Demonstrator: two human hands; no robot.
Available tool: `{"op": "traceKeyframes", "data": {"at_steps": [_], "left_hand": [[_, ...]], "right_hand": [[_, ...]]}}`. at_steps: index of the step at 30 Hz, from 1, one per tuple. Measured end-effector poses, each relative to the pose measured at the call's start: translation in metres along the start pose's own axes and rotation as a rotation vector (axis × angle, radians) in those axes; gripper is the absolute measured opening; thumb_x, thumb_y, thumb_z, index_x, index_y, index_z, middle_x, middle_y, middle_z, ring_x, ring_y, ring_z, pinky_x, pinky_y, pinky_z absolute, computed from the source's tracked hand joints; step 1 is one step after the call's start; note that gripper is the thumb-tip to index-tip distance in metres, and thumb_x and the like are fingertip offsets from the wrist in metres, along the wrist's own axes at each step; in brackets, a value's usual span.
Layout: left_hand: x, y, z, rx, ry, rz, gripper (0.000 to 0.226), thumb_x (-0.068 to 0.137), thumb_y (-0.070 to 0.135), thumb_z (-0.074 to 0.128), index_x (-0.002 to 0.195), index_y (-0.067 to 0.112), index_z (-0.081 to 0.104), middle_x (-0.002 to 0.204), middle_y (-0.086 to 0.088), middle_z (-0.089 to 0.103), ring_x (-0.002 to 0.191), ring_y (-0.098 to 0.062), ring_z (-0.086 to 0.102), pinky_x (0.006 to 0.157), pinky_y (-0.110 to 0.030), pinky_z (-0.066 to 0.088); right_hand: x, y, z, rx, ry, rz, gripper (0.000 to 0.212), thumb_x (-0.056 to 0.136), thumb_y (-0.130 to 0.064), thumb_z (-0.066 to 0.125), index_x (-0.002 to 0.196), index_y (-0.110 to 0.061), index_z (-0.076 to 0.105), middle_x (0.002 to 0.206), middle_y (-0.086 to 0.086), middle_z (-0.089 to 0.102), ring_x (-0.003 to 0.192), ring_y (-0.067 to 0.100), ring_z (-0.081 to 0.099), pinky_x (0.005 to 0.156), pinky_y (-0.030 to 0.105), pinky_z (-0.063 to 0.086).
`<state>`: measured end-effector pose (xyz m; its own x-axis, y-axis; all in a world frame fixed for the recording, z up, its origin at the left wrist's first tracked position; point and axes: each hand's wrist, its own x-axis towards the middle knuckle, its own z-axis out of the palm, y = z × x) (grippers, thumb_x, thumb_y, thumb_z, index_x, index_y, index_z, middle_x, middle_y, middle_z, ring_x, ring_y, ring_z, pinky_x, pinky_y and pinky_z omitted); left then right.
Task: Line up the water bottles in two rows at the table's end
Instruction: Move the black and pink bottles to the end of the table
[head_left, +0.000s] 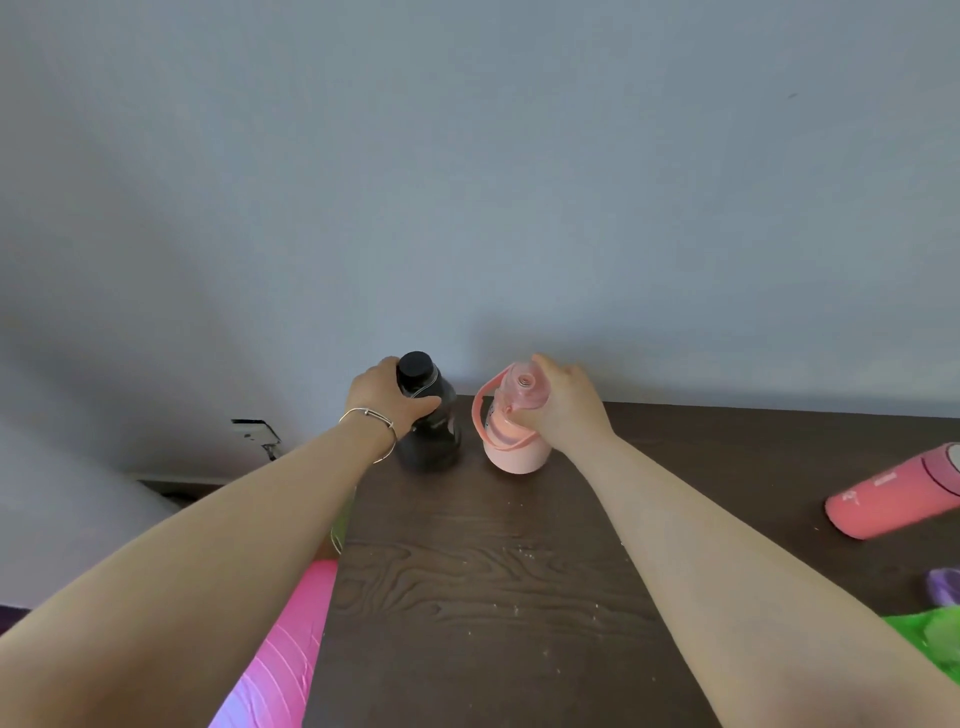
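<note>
A black bottle (434, 436) with a black cap stands upright at the far end of the dark wooden table (493, 597), close to the wall. My left hand (387, 397) is wrapped around its upper part. Just to its right stands a pale pink bottle (514, 452) with a carry loop. My right hand (563, 410) grips its lid and neck from the right. A coral-pink bottle (893, 496) lies on its side at the table's right edge. A bright pink bottle (275, 654) lies at the left, partly under my left forearm.
A green object (930, 639) and a purple one (943, 587) show at the lower right corner. A greenish clear item (344, 525) peeks out under my left forearm. The grey wall rises right behind the table's far edge. The table's left edge drops off beside the black bottle.
</note>
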<state>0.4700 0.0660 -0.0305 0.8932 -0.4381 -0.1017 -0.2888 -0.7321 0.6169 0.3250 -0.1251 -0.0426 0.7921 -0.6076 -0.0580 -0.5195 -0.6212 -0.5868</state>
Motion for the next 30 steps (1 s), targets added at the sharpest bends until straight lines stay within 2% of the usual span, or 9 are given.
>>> {"op": "traceKeyframes", "data": {"at_steps": [3,7,12,17,25,30], "left_hand": [[0.001,-0.003,0.004,0.002,0.002,-0.001,0.047,0.069,0.037,0.076,0.108,0.018,0.059,0.097,0.000,0.064,0.086,-0.024,0.054,0.069,-0.029,0.041],[0.004,-0.002,0.005,0.017,0.001,-0.002,0.050,0.070,0.037,0.076,0.111,0.016,0.058,0.103,-0.004,0.066,0.089,-0.025,0.054,0.071,-0.029,0.041],[0.011,0.003,0.003,0.026,-0.009,0.005,0.053,0.072,0.036,0.076,0.115,0.013,0.057,0.108,-0.007,0.066,0.100,-0.030,0.058,0.077,-0.031,0.045],[0.017,0.005,0.002,0.050,-0.026,0.007,0.057,0.073,0.037,0.076,0.119,0.012,0.054,0.111,-0.009,0.064,0.101,-0.032,0.057,0.077,-0.032,0.043],[0.017,0.004,0.002,0.046,-0.070,-0.011,0.064,0.073,0.037,0.077,0.124,0.011,0.049,0.116,-0.010,0.061,0.102,-0.031,0.056,0.076,-0.033,0.042],[0.013,0.004,-0.001,0.066,-0.090,0.015,0.067,0.074,0.035,0.077,0.130,0.011,0.046,0.123,-0.012,0.057,0.106,-0.032,0.056,0.083,-0.036,0.046]], "right_hand": [[0.006,0.001,0.003,0.007,-0.016,0.001,0.072,0.070,-0.049,0.080,0.131,-0.031,0.046,0.106,0.006,0.044,0.089,0.026,0.051,0.072,0.029,0.040],[0.009,0.001,0.005,0.019,-0.018,-0.008,0.063,0.071,-0.048,0.079,0.123,-0.031,0.049,0.108,0.007,0.045,0.090,0.029,0.055,0.069,0.029,0.042],[0.012,-0.002,0.009,0.011,-0.038,0.003,0.078,0.073,-0.045,0.080,0.140,-0.031,0.043,0.120,0.011,0.045,0.106,0.033,0.057,0.077,0.031,0.043],[0.011,-0.005,0.012,-0.010,-0.046,-0.009,0.081,0.077,-0.042,0.080,0.146,-0.030,0.038,0.130,0.014,0.045,0.115,0.033,0.055,0.081,0.029,0.041],[0.007,-0.011,0.018,-0.066,-0.067,-0.027,0.078,0.078,-0.042,0.079,0.141,-0.029,0.037,0.127,0.013,0.043,0.110,0.034,0.057,0.080,0.031,0.046],[0.005,-0.017,0.019,-0.122,-0.101,-0.012,0.076,0.082,-0.039,0.076,0.141,-0.028,0.030,0.130,0.014,0.040,0.112,0.035,0.057,0.085,0.034,0.050]]}}
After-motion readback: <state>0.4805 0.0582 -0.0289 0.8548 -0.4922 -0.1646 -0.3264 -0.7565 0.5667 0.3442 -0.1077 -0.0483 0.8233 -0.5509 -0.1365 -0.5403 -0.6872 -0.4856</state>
